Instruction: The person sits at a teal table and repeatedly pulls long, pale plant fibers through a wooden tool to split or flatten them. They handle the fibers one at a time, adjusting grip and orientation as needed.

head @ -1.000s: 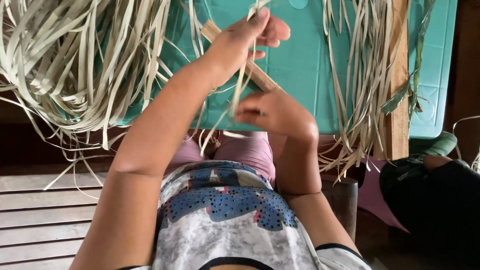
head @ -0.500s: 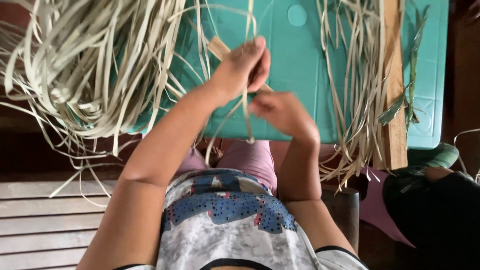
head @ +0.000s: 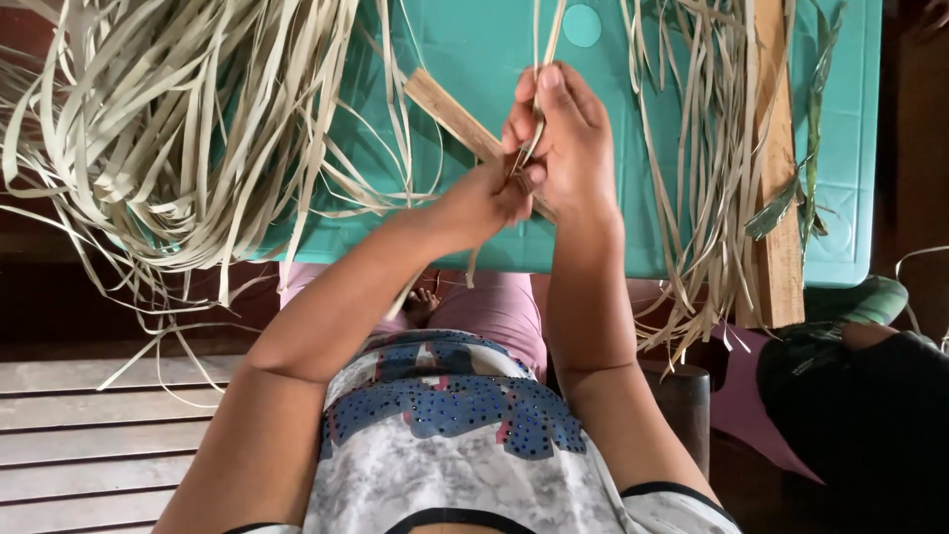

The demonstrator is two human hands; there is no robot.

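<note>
Now a thin pale leaf strip (head: 539, 94) is pinched between the closed thumb and fingers of the right hand (head: 563, 148), running up past the fingertips over the teal table (head: 465, 59). Its lower end is gripped by the closed left hand (head: 489, 203), just beneath and touching the right. Compared with half a second ago, the hands have been brought together above the wooden slat (head: 450, 114).

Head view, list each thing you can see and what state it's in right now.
Left hand: closed, pinching the strip.
Right hand: closed around the strip.
Strip: pulled taut upward.
Strip pile: loose, spilling off the table.
Table: teal, partly covered.
Wooden stick: lying flat under the hands.
Plank: lying along the table's right side.
</note>
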